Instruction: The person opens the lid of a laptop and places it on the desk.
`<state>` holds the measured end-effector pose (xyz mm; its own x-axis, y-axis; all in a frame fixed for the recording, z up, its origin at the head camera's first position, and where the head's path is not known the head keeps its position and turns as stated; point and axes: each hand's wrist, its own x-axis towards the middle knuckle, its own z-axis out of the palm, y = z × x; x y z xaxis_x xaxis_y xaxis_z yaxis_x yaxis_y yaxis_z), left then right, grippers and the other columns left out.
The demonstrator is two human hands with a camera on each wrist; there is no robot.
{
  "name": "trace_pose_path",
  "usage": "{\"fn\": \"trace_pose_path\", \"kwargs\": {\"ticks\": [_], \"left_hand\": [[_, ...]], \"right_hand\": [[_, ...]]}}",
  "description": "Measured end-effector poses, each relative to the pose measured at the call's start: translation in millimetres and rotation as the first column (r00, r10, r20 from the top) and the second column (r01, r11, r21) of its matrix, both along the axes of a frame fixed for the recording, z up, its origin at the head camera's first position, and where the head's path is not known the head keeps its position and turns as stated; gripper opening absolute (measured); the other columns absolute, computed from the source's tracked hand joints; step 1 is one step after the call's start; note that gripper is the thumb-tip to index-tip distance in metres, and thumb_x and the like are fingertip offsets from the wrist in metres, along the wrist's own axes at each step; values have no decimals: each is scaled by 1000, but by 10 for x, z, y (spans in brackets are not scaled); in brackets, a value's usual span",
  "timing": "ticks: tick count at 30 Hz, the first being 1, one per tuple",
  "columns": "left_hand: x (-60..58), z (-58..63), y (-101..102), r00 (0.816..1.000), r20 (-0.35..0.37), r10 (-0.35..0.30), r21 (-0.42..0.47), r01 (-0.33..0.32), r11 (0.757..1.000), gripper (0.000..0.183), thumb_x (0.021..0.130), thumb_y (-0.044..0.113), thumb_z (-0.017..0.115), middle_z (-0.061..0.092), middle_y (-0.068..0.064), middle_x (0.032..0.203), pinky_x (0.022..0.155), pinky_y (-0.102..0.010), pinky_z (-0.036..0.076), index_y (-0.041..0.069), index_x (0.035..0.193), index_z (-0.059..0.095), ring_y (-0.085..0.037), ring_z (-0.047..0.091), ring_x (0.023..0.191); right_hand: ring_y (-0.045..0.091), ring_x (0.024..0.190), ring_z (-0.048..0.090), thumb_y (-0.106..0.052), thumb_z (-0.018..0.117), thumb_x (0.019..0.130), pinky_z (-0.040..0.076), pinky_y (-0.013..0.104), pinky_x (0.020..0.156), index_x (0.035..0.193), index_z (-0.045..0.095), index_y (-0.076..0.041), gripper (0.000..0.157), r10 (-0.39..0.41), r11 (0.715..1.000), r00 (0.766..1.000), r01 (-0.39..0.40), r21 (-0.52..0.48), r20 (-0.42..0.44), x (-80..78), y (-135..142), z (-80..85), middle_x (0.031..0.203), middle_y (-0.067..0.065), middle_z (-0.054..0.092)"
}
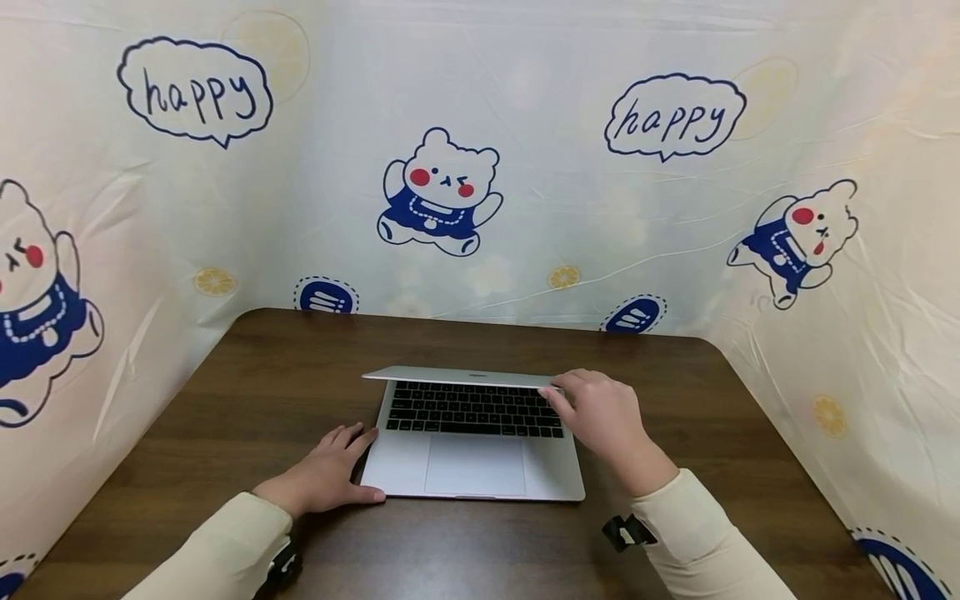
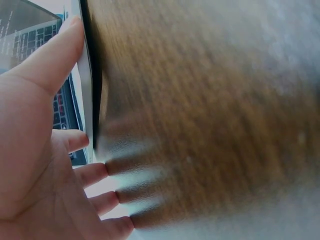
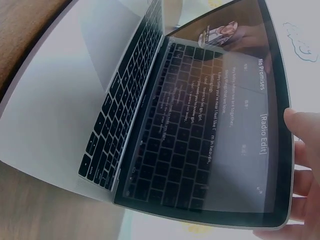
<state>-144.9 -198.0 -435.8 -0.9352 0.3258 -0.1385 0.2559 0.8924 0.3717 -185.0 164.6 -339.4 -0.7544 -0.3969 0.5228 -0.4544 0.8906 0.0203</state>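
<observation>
A silver laptop [image 1: 551, 471] lies on the table with its lid [image 1: 450, 375] partly raised and leaning forward over the keyboard [image 1: 465, 408]. My right hand [image 1: 603, 417] pinches the lid's upper right corner, thumb on the screen side and fingers behind. In the right wrist view, the lit screen [image 3: 235, 150] carries lines of text and a small picture, and mirrors the keys. With fingers spread, my left hand [image 1: 326, 471] rests on the table against the laptop's left side. Its thumb [image 2: 55, 57] touches the base at the front left corner.
The brown wooden table [image 1: 450, 550] extends around the laptop on every side. A pale curtain [image 1: 555, 217] printed with cartoon bears and "happy" bubbles hangs along the back and both sides. Both sleeves are cream, with a dark strap [image 1: 628, 532] at the right wrist.
</observation>
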Motion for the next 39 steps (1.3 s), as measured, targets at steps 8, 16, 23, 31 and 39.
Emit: {"fn": "trace_pose_path", "kwargs": {"ticks": [8,16,23,31,39], "left_hand": [[-12,-22,-6,1000,-1,11,-10,-11,1000,99,65,67,61,27,-24,139,94,-60,27,5,137,34,-46,21,126],[-4,-7,0,1000,17,15,-7,-15,1000,99,65,66,62,27,-25,139,93,-61,26,4,137,34,-47,20,126],[-1,1,8,1000,22,17,-8,-17,1000,99,65,66,63,27,-25,139,93,-61,26,4,137,34,-48,20,126],[12,27,14,1000,13,3,-9,-3,1000,98,66,65,63,27,-26,139,94,-60,27,4,137,34,-48,21,125],[7,38,23,1000,25,6,-6,-6,1000,98,66,65,63,26,-26,139,94,-60,26,4,137,33,-48,20,126]], "right_hand": [[18,79,65,-39,58,85,45,31,44,93,71,-21,24,-38,999,999,39,-14,31,-27,61,17,93,-3,68],[18,74,64,-43,58,84,42,28,41,92,71,-20,28,-72,997,995,74,-20,66,-30,101,29,93,-2,68],[18,69,64,-50,60,79,37,27,38,86,71,-20,33,-117,992,991,120,-49,60,-35,128,43,90,-2,68],[20,74,65,-48,57,83,40,27,40,90,71,-19,33,-126,990,989,130,-49,75,-50,143,56,94,0,68],[22,75,64,-50,59,80,36,24,38,91,71,-17,37,-158,985,982,164,-53,106,-48,160,82,97,3,68]]}}
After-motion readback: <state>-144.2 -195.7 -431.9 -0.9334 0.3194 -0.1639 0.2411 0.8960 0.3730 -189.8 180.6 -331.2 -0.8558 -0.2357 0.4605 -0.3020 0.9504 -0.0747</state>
